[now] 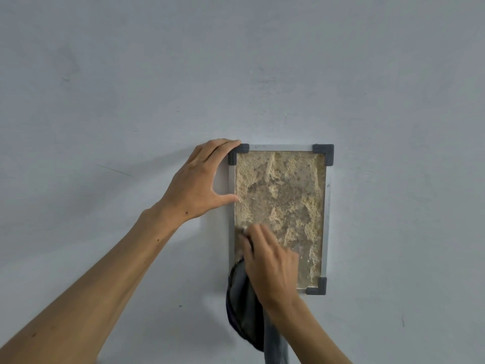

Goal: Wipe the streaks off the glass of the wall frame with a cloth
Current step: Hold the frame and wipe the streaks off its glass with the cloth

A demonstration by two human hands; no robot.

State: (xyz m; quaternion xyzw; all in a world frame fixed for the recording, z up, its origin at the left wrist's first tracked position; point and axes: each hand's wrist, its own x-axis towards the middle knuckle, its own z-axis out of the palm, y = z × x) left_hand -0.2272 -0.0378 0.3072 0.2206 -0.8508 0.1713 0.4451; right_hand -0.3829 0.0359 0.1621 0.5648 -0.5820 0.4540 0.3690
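While spread left hand (195, 179) braces frame (326, 219), flat right fingers (258, 233) press cloth (244, 306) low-left; streaked glass (286, 195) lies above.

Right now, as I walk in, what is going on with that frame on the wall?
A person is cleaning a small wall frame. The left hand steadies it at the upper left corner, with the thumb on the left edge. The right hand presses a dark grey cloth against the lower left of the glass, and the rest of the cloth hangs below the frame. The glass looks patchy and dull.
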